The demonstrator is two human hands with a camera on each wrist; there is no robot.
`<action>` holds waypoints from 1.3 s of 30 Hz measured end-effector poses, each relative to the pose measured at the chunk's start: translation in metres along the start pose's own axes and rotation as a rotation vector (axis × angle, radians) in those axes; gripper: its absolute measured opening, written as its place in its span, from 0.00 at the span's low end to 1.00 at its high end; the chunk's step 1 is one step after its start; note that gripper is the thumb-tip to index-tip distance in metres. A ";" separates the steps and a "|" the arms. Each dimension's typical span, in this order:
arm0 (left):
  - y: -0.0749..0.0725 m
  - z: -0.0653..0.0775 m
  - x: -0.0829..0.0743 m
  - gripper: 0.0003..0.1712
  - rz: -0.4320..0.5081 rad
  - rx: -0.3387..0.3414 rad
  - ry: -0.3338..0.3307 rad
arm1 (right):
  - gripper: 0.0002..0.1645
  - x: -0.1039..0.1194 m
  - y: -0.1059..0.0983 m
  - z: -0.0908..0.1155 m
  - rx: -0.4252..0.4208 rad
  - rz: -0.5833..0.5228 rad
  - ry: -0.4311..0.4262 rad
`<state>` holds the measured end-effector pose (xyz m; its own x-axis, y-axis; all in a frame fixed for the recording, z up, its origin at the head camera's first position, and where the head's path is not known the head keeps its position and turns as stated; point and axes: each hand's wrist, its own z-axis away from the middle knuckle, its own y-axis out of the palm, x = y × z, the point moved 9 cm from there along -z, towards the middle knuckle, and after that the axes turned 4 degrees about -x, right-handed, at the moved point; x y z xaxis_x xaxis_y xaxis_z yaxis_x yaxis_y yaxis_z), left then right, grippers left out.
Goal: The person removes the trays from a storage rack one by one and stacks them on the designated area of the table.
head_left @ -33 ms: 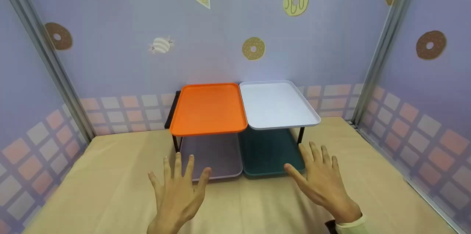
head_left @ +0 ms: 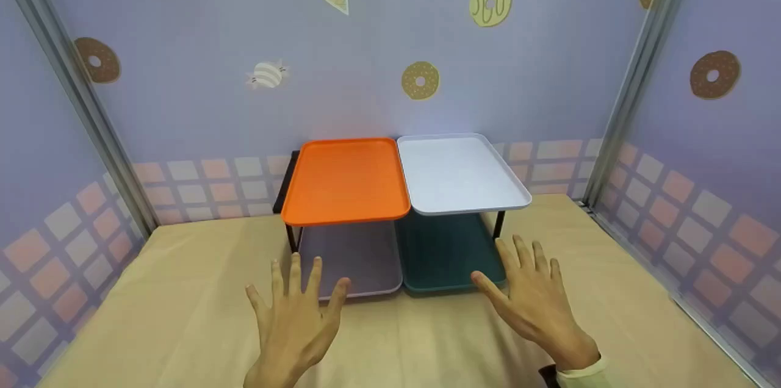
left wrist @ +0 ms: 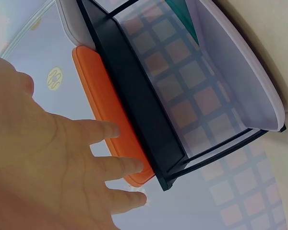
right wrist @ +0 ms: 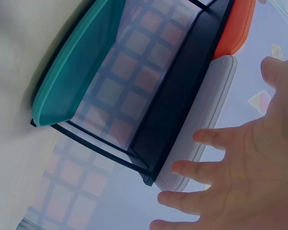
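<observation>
My left hand (head_left: 296, 321) is held out with fingers spread, holding nothing, in front of the rack's lower left side. The right hand (head_left: 537, 302) is likewise spread and holds nothing, to the front right. Behind them stands a two-level black rack (left wrist: 139, 100) with trays. On its upper level lie an orange tray (head_left: 348, 180) at left and a white tray (head_left: 460, 174) at right, side by side. Below are a greyish-lilac tray (head_left: 354, 257) at left and a dark green tray (head_left: 451, 254) at right. In the wrist views, fingers overlap the orange tray and the white tray (right wrist: 201, 120) without visible grip.
A beige cloth-like surface (head_left: 183, 290) lies under the rack. Purple walls (head_left: 366, 40) with sweets and tile patterns enclose the back and sides. Metal posts stand in the corners, at left (head_left: 79, 89) and right (head_left: 640, 71).
</observation>
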<state>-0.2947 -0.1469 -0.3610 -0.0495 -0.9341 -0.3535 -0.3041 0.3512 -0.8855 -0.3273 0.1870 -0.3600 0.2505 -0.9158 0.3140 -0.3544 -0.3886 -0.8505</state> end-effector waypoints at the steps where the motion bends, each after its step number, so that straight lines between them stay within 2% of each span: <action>1: 0.000 0.000 0.000 0.48 -0.002 -0.001 0.000 | 0.52 0.000 0.000 0.000 0.000 -0.002 0.000; 9: -0.001 0.000 0.001 0.49 0.016 0.003 -0.004 | 0.52 0.000 -0.001 -0.001 -0.001 -0.038 0.010; 15: -0.005 -0.002 0.005 0.48 0.048 0.006 -0.024 | 0.52 0.000 0.000 -0.002 -0.004 -0.109 0.007; 25: -0.024 -0.008 0.016 0.44 0.180 -0.037 -0.069 | 0.54 -0.003 0.004 -0.003 0.036 -0.224 0.041; 33: -0.039 -0.013 0.025 0.44 0.313 -0.111 -0.097 | 0.49 -0.003 -0.010 -0.008 -0.084 -0.319 0.041; 39: -0.049 -0.019 0.035 0.41 0.428 -0.212 -0.112 | 0.44 -0.003 -0.017 -0.010 -0.151 -0.376 0.074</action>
<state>-0.3000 -0.1983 -0.3245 -0.1129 -0.6919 -0.7131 -0.4661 0.6707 -0.5770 -0.3311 0.1954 -0.3421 0.3244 -0.7097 0.6254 -0.3800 -0.7032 -0.6009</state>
